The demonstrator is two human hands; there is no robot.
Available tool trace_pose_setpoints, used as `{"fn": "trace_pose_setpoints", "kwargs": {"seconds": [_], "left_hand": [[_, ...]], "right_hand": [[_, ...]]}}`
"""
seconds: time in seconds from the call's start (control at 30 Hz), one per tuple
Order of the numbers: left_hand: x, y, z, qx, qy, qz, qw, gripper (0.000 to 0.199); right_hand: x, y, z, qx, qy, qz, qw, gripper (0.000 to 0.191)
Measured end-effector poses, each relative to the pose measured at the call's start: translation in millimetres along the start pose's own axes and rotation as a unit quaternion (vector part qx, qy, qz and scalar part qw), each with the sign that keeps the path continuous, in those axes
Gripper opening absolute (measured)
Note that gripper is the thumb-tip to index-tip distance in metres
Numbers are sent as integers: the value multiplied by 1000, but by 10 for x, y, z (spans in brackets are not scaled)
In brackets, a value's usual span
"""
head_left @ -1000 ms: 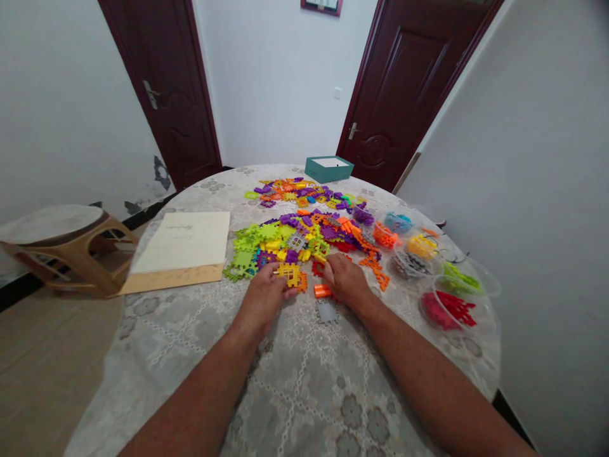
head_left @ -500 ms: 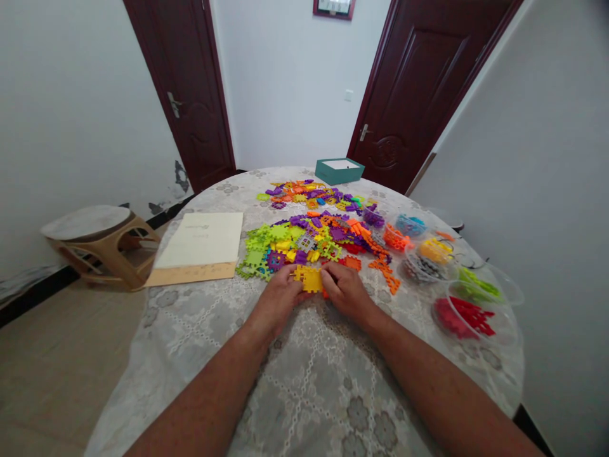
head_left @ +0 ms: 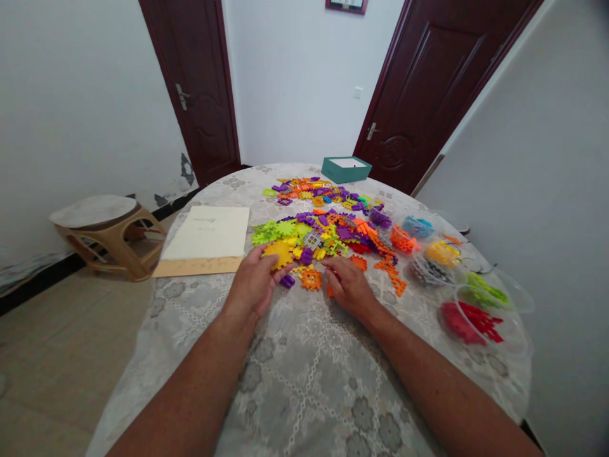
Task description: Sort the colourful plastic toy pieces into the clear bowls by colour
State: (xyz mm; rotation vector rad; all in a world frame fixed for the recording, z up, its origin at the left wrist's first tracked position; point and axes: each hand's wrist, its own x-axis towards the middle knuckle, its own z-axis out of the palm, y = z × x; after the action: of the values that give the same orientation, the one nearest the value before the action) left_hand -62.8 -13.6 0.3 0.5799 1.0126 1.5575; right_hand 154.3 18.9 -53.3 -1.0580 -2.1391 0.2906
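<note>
My left hand (head_left: 255, 279) is closed on a yellow plastic building piece (head_left: 279, 254) with toothed edges, its thumb lying on top. The piece is held at the front left of a mixed pile of building pieces (head_left: 313, 239). Beside it on the cloth are a purple piece (head_left: 287, 280) and an orange square piece (head_left: 311, 280). My right hand (head_left: 349, 282) rests low at the pile's front edge with its fingers curled. Whatever its fingertips hold, if anything, is hidden. An orange piece (head_left: 358, 262) lies just beyond that hand.
Clear tubs of sorted pieces, including a red-filled tub (head_left: 471, 322) and an orange-filled tub (head_left: 403, 240), line the right side. A cream folder (head_left: 209, 235) lies at left. A green box (head_left: 346, 169) stands at the back, and a stool (head_left: 102, 216) is beside the table.
The yellow piece was between both hands; now only my left hand has it, farther left and turned. My right hand has let go of it and moved slightly right. The view has shifted a little.
</note>
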Motion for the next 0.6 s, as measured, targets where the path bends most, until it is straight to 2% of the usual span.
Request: {"fn": "trace_pose_setpoints", "kwargs": {"seconds": [0.13, 0.3, 0.47, 0.6], "left_hand": [[76, 110, -83, -55, 38, 21, 998, 26], [101, 74, -98, -68, 30, 18, 997, 31], [89, 94, -93, -74, 36, 3, 997, 33], [80, 111, -88, -75, 36, -3, 997, 33]], "right_hand": [[37, -46, 95, -51, -72, -43, 995, 33], [106, -235, 148, -104, -141, -37, 984, 35], [87, -271, -123, -106, -226, -47, 967, 29], [31, -159, -337, -119, -237, -15, 964, 31]]}}
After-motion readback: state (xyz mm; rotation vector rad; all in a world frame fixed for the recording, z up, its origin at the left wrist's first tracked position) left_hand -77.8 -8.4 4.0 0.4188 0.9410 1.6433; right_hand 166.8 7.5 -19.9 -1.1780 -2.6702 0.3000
